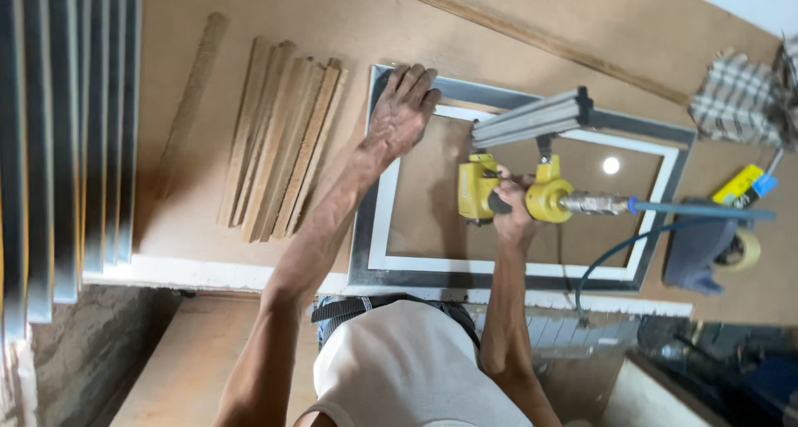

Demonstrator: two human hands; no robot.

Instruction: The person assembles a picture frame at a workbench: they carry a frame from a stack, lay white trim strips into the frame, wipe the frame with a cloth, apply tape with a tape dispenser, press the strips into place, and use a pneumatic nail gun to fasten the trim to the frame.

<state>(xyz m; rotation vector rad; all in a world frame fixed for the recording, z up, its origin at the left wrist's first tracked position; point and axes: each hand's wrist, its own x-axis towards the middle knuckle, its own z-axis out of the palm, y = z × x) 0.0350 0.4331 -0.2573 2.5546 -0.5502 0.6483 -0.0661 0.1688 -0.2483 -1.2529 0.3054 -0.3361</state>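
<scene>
Hands work over a rectangular picture frame (371,227), grey outside with a white inner border, lying flat on the brown tabletop (332,19) close to its near edge. The left hand (401,115) lies flat and spread, palm down, on the frame's far left corner, gripping nothing. The right hand (511,211) is closed around the handle of a yellow pneumatic nail gun (478,190), which sits inside the frame opening near the far rail, its long grey magazine (532,119) angled across that rail. A blue air hose (698,212) runs from the gun's metal coupling off to the right, and a second stretch of it curves down over the tabletop edge. Left of the frame lies a bundle of thin wooden strips (283,148), just beside the left hand. A long wooden batten (532,38) lies diagonally beyond the frame. At the right sit a checked cloth (736,98) and a roll of tape (746,251).
</scene>
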